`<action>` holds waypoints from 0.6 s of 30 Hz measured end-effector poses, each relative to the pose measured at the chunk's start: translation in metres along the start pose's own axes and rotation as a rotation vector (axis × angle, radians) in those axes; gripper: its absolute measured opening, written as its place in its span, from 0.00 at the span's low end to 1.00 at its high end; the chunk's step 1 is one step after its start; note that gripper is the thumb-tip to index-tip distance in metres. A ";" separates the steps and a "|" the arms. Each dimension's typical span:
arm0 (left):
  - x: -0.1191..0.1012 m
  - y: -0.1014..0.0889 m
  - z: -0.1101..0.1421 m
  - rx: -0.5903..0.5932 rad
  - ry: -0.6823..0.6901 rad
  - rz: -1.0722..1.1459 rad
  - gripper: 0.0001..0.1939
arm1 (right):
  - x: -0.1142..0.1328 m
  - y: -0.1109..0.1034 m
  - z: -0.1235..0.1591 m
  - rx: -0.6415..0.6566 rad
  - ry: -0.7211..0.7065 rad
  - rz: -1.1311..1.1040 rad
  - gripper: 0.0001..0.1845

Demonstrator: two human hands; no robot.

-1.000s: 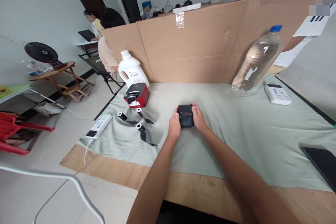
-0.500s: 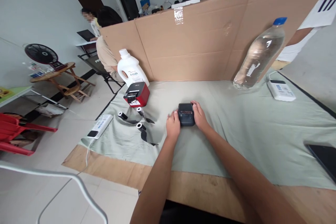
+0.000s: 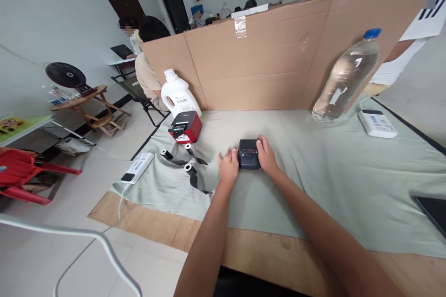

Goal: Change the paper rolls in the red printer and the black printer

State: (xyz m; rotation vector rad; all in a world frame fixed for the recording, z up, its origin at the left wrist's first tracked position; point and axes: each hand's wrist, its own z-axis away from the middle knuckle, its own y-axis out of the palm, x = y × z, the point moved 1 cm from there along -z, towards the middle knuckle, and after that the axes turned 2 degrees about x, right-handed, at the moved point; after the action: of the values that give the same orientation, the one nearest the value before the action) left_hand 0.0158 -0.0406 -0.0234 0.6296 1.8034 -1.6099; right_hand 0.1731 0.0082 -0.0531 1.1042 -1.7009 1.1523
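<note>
A small black portable printer [image 3: 249, 159] sits on the green cloth in front of me, its slotted side facing up. My right hand [image 3: 267, 155] is closed around its right side, fingers over the far right corner. At the printer's left edge, my left hand [image 3: 228, 167] lies with its fingers spread on the cloth; whether it still touches the printer is hard to tell. To the left are several small rolls of black-and-white paper, one of them a near paper roll [image 3: 190, 170] with its strip unrolled. Behind them stands a red and black printer [image 3: 186, 127].
A white jug [image 3: 179, 95] stands behind the red printer. A cardboard panel [image 3: 258, 65] closes off the table's back. At right are a large clear bottle [image 3: 346, 83], a white power strip [image 3: 377, 123] and a dark phone [image 3: 432, 211]. Another white power strip [image 3: 138, 168] lies at left.
My left hand has loosened from the printer's side, its fingers spreading leftward. The right hand keeps its hold. The whole view has shifted slightly.
</note>
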 end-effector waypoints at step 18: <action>0.000 -0.001 0.000 0.019 0.043 -0.089 0.26 | 0.003 0.001 0.000 0.007 0.003 0.027 0.36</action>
State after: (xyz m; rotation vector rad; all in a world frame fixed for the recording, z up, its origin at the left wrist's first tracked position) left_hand 0.0146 -0.0406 -0.0229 0.6042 1.8727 -1.6853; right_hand 0.1714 0.0075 -0.0505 1.0861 -1.7156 1.1770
